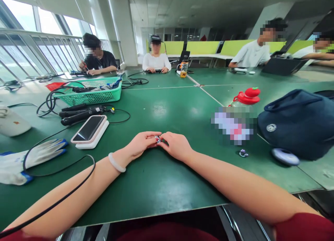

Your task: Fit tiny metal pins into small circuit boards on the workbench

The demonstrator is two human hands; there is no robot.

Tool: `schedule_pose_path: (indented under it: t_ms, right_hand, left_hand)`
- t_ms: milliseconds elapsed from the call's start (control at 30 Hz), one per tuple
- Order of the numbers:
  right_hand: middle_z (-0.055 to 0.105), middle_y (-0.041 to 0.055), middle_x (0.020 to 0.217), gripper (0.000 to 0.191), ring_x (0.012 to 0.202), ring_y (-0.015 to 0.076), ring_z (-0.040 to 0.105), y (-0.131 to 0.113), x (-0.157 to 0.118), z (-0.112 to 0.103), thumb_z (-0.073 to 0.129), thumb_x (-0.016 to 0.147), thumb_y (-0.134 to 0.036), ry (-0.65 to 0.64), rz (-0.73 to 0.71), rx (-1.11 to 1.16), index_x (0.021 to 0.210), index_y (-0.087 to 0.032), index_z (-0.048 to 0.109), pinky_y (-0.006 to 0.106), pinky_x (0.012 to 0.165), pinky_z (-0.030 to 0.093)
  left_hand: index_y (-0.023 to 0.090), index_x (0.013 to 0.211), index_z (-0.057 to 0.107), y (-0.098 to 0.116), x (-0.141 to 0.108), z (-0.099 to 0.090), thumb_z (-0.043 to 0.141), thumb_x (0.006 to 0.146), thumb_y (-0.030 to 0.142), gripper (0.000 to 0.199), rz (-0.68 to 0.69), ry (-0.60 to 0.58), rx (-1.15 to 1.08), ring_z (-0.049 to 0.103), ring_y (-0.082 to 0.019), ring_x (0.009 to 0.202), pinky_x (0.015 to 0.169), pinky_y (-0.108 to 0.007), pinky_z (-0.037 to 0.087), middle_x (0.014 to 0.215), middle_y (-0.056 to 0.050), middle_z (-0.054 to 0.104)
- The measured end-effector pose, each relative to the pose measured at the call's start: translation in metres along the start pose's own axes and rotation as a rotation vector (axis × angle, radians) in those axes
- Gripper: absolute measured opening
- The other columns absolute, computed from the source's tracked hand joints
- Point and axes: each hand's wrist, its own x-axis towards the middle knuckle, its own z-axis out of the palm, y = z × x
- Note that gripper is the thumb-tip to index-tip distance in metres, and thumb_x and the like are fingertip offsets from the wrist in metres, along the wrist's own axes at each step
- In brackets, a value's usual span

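Above the green table, my left hand [143, 143] and my right hand [177, 145] meet at the fingertips. Between them is a small shiny silver piece [157, 139] with a hint of red, too small to name. The thumb and fingers of my left hand close around it, and the fingertips of my right hand pinch at its other side. A white bangle [116, 162] circles my left wrist. To the right of my right hand lies a small shiny purple-silver piece [243, 153], near a glossy purple oval case [285, 156].
Left of my hands lie a phone [90, 129] on a white box, a work glove [44, 157], black cables and a green basket [91, 96]. A red-lidded bottle [246, 96] and a dark blue bag [300, 124] stand on the right. Several people sit around the table.
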Motion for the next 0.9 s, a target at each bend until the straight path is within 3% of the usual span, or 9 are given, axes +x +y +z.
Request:
schedule_pose_path:
  t_ms: [133,233,300,367,400,500,567,700,900]
  right_hand:
    - [0.068,0.0042,0.096,0.032,0.084,0.0153,0.063,-0.003,0.001,-0.002,0.042,0.094,-0.044,-0.059,-0.006,-0.046,0.101,-0.021,0.062,0.025,0.068,0.04]
    - [0.068,0.004,0.096,0.031,0.084,0.0158,0.063,-0.002,0.001,-0.003,0.043,0.094,-0.044,-0.051,0.021,-0.081,0.101,-0.021,0.062,0.025,0.067,0.04]
    - [0.068,0.0034,0.097,0.03,0.084,0.0154,0.063,0.001,-0.001,-0.004,0.042,0.094,-0.043,-0.035,0.046,-0.087,0.1,-0.021,0.062,0.025,0.066,0.039]
    - [0.068,0.003,0.097,0.03,0.083,0.0147,0.063,0.004,-0.004,-0.006,0.039,0.095,-0.041,-0.019,0.087,-0.08,0.099,-0.022,0.061,0.025,0.066,0.039]
    - [0.068,0.0031,0.097,0.03,0.083,0.0146,0.063,0.006,-0.005,-0.007,0.039,0.096,-0.041,-0.007,0.114,-0.079,0.099,-0.022,0.061,0.025,0.065,0.039]
    - [0.067,0.0041,0.098,0.031,0.084,0.0144,0.063,0.01,-0.009,-0.011,0.036,0.097,-0.039,0.013,0.167,-0.065,0.099,-0.021,0.061,0.025,0.066,0.04]
    - [0.068,0.0044,0.098,0.029,0.084,0.0144,0.063,0.013,-0.01,-0.013,0.036,0.096,-0.036,0.024,0.19,-0.046,0.1,-0.021,0.061,0.025,0.066,0.041]
    - [0.069,0.0039,0.095,0.027,0.082,0.0148,0.063,0.016,-0.01,-0.013,0.038,0.095,-0.034,0.042,0.209,-0.01,0.101,-0.021,0.06,0.025,0.066,0.04]
    - [0.069,0.0035,0.093,0.026,0.08,0.0144,0.063,0.018,-0.009,-0.013,0.038,0.095,-0.033,0.022,0.193,0.031,0.103,-0.021,0.06,0.025,0.067,0.041]
  left_hand:
    - [0.01,0.112,0.064,0.001,0.0,-0.004,0.074,0.068,0.025,0.048,-0.001,-0.011,0.074,0.067,-0.015,0.086,0.089,-0.029,0.051,0.105,-0.012,0.071]
    - [0.01,0.113,0.063,0.005,-0.001,-0.017,0.068,0.072,0.025,0.044,0.095,0.109,0.31,0.068,-0.019,0.09,0.087,-0.032,0.052,0.106,-0.013,0.071]
    - [0.012,0.112,0.065,0.01,-0.003,-0.035,0.059,0.077,0.024,0.037,0.192,0.287,0.659,0.068,-0.021,0.091,0.085,-0.033,0.052,0.104,-0.012,0.071]
    - [0.016,0.109,0.068,0.014,-0.006,-0.055,0.051,0.08,0.022,0.034,0.245,0.475,1.212,0.068,-0.023,0.094,0.09,-0.033,0.049,0.101,-0.009,0.073]
    - [0.015,0.11,0.068,0.015,-0.008,-0.064,0.049,0.08,0.019,0.036,0.239,0.527,1.292,0.065,-0.026,0.101,0.095,-0.036,0.046,0.106,-0.012,0.071]
    - [0.009,0.111,0.068,0.016,-0.013,-0.085,0.045,0.078,0.01,0.04,0.2,0.6,1.396,0.061,-0.032,0.108,0.098,-0.041,0.042,0.111,-0.02,0.067]
    - [0.01,0.111,0.068,0.014,-0.013,-0.091,0.046,0.077,0.01,0.04,0.184,0.609,1.437,0.061,-0.031,0.11,0.099,-0.039,0.041,0.113,-0.02,0.067]
    - [0.017,0.109,0.07,0.011,-0.01,-0.094,0.05,0.081,0.017,0.035,0.165,0.584,1.474,0.062,-0.029,0.108,0.096,-0.035,0.043,0.112,-0.016,0.068]
    - [0.013,0.119,0.064,0.012,-0.009,-0.096,0.052,0.083,0.024,0.04,0.127,0.609,1.501,0.06,-0.033,0.11,0.094,-0.038,0.044,0.115,-0.02,0.066]
